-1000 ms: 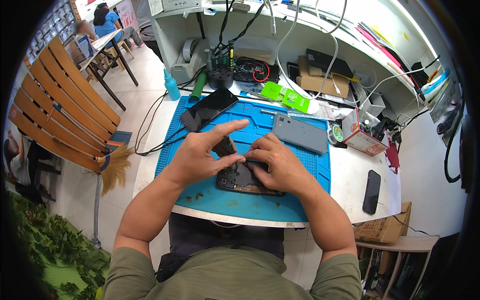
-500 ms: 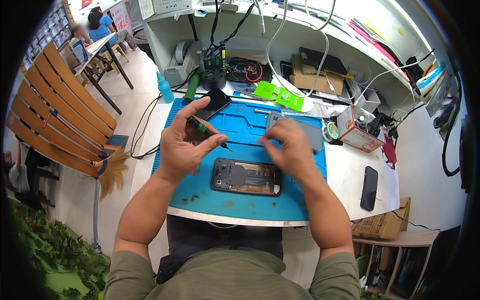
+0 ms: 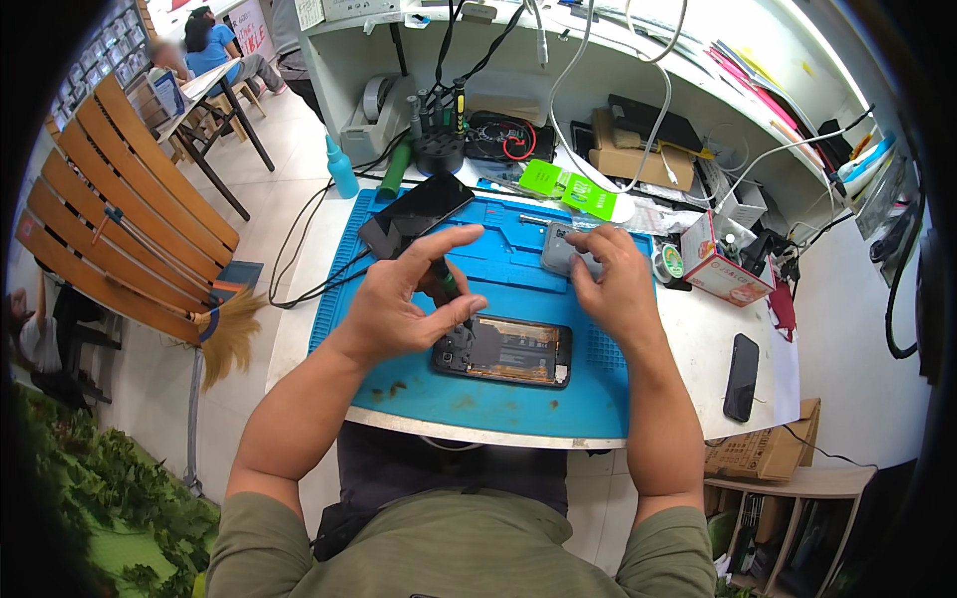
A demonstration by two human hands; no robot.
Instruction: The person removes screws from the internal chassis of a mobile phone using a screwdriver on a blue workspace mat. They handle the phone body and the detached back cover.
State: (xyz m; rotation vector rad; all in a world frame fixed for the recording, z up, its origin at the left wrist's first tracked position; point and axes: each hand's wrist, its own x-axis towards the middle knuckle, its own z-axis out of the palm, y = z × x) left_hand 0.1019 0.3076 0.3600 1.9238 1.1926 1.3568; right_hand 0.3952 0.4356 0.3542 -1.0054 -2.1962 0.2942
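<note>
My left hand point(image 3: 404, 304) is closed around a screwdriver point(image 3: 446, 279) with a dark green and black handle, held above the left end of an opened phone point(image 3: 503, 351). That phone lies on a blue repair mat point(image 3: 478, 399), its battery and inner parts showing. My right hand point(image 3: 620, 284) is on a grey phone back cover point(image 3: 558, 247) on the mat's right side, fingers bent over it and thumb against it; the hand hides its far right part. A black phone screen point(image 3: 419, 214) lies at the mat's upper left, behind my left hand.
Behind the mat stand a blue bottle point(image 3: 341, 167), a round tool holder point(image 3: 439, 149) and green packets point(image 3: 573, 189). To the right are a solder spool point(image 3: 668, 262), a box of items point(image 3: 728, 261) and a black phone point(image 3: 740, 377). White cables point(image 3: 558, 90) hang from the shelf.
My right hand, blurred before, has come to rest on the grey cover. My left hand has turned and moved right with the screwdriver. The view has shifted slightly.
</note>
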